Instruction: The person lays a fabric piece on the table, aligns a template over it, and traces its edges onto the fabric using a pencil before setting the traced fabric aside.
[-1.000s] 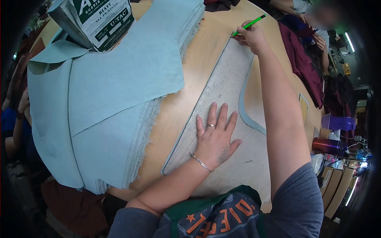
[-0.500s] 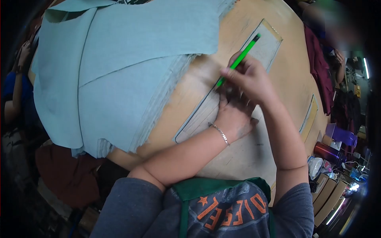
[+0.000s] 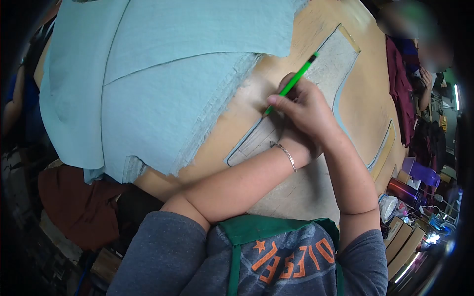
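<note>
My right hand (image 3: 306, 106) is closed around a green pencil (image 3: 296, 79). The pencil leans, its dark end up and its tip down at the edge of a grey pattern piece (image 3: 332, 61) with a dark blue rim. Beneath my right hand, my left hand (image 3: 297, 140) lies flat on the pattern piece, a chain bracelet on its wrist. Most of the left fingers are covered by the right hand, but what shows looks open. Thin lines run across the pattern piece near the left wrist.
A thick stack of pale blue fabric (image 3: 158, 108) covers the left of the wooden table (image 3: 368, 106). Another pattern piece (image 3: 384, 153) lies at the right. Beyond are maroon cloth (image 3: 399, 93), a purple bin (image 3: 419, 170), cardboard boxes (image 3: 402, 241) and other people at the edges.
The pencil and my right hand have shifted down and slightly left along the pattern's edge. My right hand now covers more of the left fingers. The camera view has shifted slightly.
</note>
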A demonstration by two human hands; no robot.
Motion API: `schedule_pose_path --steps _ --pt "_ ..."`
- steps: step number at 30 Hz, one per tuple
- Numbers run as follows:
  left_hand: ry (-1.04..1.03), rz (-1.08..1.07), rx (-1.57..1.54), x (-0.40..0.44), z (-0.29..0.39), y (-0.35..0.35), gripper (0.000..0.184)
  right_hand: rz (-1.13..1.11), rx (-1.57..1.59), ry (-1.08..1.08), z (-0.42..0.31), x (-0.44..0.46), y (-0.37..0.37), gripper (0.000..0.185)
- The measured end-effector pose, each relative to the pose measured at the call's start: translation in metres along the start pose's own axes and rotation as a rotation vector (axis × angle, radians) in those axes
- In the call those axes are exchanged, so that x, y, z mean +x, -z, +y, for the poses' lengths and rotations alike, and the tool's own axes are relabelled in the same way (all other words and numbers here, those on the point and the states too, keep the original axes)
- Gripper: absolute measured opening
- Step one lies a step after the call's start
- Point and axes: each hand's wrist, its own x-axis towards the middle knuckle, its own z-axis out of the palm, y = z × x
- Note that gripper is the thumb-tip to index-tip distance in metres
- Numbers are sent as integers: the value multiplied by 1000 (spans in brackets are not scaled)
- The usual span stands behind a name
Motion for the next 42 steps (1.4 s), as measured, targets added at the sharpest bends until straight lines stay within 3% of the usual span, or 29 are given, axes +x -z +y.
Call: schedule_pose_path --steps 2,3,4,11,14,17,18,20,22,25,28,32,35,42 --pt "15 20 -5 -8 3 13 58 141 3 22 15 13 20 17" --pt "16 32 -9 -12 5 19 60 202 36 -74 10 18 35 18" --pt "17 172 -32 -12 6 17 65 274 10 -18 30 33 48 17" --pt "-27 124 -11 -11 6 22 66 645 173 24 92 119 142 17" --pt "-24 93 -3 -10 7 24 66 841 176 140 112 149 157 17" --pt "-20 54 15 -8 9 25 66 970 141 312 128 144 158 21" --pt "-22 53 21 -8 9 26 66 997 266 366 134 133 158 21" --pt "-30 47 45 -8 10 27 67 949 474 276 148 93 161 21" --pt "-33 47 74 -7 11 27 67 1139 695 192 140 49 152 19" --pt "-26 21 121 -7 15 28 67 1136 751 89 174 11 149 19" --pt "-34 3 164 -6 19 31 67 1228 878 220 173 10 138 18" --pt "-19 -5 194 -1 26 36 64 1179 829 206 172 13 139 18" --pt "-39 22 181 23 26 39 57 1204 966 332 178 19 138 19" --pt "-161 308 154 169 14 28 39 1129 846 223 177 12 140 18"
